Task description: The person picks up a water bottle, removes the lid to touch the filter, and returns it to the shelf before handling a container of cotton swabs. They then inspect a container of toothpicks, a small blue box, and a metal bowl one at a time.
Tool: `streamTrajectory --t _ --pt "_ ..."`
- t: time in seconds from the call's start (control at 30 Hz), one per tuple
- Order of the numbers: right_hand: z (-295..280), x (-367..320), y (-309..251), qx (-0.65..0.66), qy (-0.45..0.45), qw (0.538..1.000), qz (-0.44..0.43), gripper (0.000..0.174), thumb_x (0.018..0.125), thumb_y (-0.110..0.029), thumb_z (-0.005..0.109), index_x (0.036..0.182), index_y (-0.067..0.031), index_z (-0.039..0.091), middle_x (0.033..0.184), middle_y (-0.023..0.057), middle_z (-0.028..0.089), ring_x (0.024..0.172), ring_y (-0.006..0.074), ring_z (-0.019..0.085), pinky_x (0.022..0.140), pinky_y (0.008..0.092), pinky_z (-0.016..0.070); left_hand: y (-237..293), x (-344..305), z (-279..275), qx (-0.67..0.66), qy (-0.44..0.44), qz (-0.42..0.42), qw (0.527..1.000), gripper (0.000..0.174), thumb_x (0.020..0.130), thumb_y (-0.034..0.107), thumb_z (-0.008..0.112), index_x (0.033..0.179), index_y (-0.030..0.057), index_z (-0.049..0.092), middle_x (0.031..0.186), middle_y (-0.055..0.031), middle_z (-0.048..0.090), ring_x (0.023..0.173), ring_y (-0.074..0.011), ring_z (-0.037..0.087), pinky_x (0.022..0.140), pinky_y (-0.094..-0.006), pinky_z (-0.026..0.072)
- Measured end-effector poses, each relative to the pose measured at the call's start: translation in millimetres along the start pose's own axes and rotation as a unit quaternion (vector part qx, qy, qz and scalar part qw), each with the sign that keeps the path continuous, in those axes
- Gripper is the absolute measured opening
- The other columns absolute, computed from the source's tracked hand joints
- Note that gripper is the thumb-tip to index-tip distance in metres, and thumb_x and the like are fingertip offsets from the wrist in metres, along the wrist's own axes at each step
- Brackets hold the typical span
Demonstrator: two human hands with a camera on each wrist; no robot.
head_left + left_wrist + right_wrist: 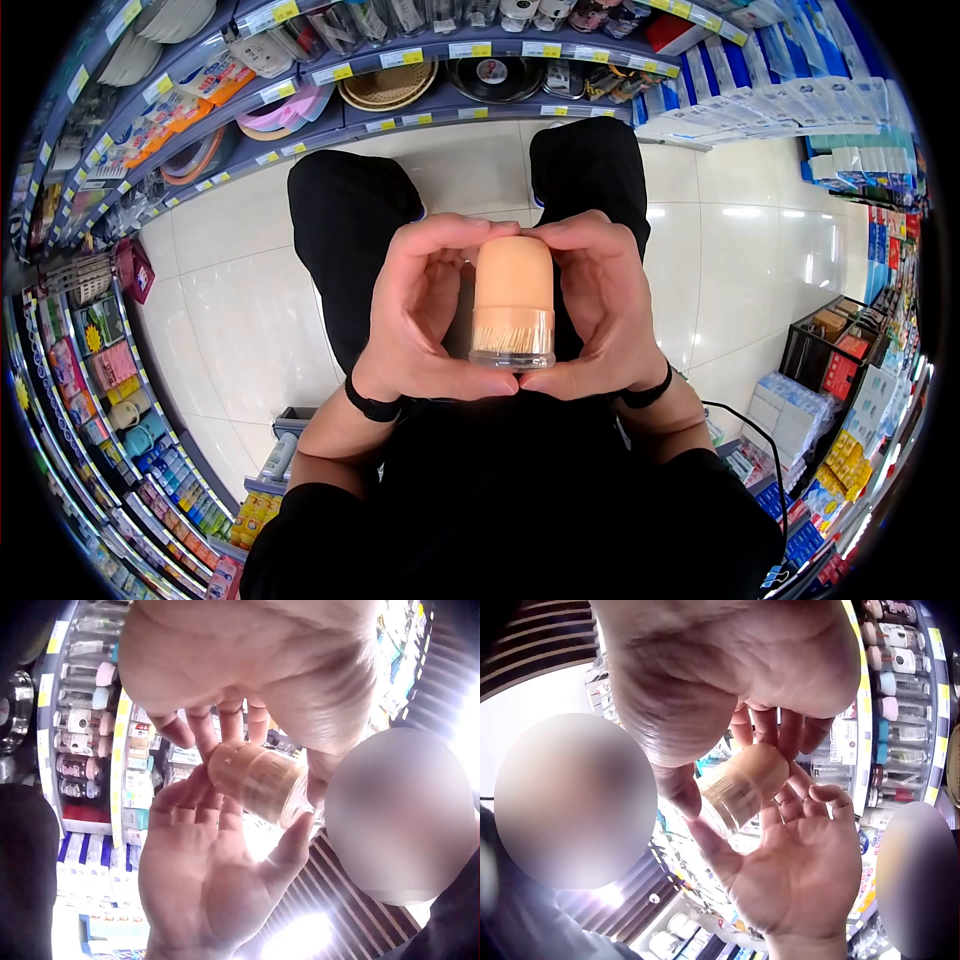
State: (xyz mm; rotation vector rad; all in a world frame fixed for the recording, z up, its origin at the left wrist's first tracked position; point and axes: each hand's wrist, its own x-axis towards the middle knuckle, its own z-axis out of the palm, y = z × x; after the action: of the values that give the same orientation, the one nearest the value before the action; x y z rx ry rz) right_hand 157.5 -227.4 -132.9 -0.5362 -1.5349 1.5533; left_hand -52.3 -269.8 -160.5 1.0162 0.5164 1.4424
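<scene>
Between both hands is a toothpick dispenser with a peach-coloured cap and a clear base, pale toothpicks showing through its lower part. My left hand holds it from one side, thumb at the base and fingertips at the cap's end. On the other side my right hand grips it the same way, the two thumb tips close together. Both palms stand away from the dispenser, which lies lengthwise between thumbs and fingers. In the right wrist view the same dispenser is tilted, toothpicks visible near its clear end.
In front runs a shop shelf with baskets, trays and bottles. More stocked shelves curve along the left. At the right stand a black crate and stacked packs. Pale tiled floor lies around the person's legs.
</scene>
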Motion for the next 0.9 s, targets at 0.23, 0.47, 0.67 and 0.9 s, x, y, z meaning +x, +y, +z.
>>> streamTrajectory --t 0.23,0.47,0.67,0.9 --pt "5 -3 9 0.126 0.065 0.987 0.075 0.095 0.069 -0.014 0.104 0.146 -0.0038 0.049 0.136 0.0087 0.059 0.124 0.0202 0.06 0.102 0.0371 0.0471 2 9 1 0.007 0.02 -0.042 0.999 0.09 0.074 0.022 0.103 0.146 0.0046 0.052 0.141 -0.0122 0.062 0.129 -0.0224 0.062 0.109 -0.0392 0.0486" --pt "3 3 10 0.206 0.134 0.949 0.198 0.068 0.111 -0.058 0.054 0.148 -0.0007 0.049 0.136 0.0131 0.065 0.122 0.0208 0.066 0.099 0.0354 0.0556 3 16 3 0.13 0.043 -0.064 0.988 0.074 0.085 0.013 0.093 0.151 0.0038 0.06 0.131 -0.0046 0.067 0.095 -0.0096 0.06 0.086 -0.026 0.0537" --pt "-4 8 14 0.232 0.112 0.929 0.267 0.084 0.112 -0.072 0.03 0.151 -0.0002 0.052 0.139 0.0144 0.065 0.119 0.0226 0.068 0.096 0.0369 0.0585 -2 20 3 0.203 0.075 -0.094 0.972 0.066 0.081 0.003 0.093 0.142 0.0047 0.068 0.12 -0.0017 0.066 0.087 -0.0066 0.057 0.074 -0.0214 0.0565" --pt "-9 19 12 0.162 0.075 0.964 0.2 0.049 0.108 -0.013 0.066 0.151 0.0011 0.046 0.143 0.0145 0.065 0.133 0.0207 0.064 0.109 0.0359 0.0534 7 31 5 0.353 0.025 -0.082 0.932 0.09 0.074 0.01 0.097 0.154 0.0011 0.056 0.124 -0.005 0.058 0.103 -0.0148 0.056 0.091 -0.0287 0.048"
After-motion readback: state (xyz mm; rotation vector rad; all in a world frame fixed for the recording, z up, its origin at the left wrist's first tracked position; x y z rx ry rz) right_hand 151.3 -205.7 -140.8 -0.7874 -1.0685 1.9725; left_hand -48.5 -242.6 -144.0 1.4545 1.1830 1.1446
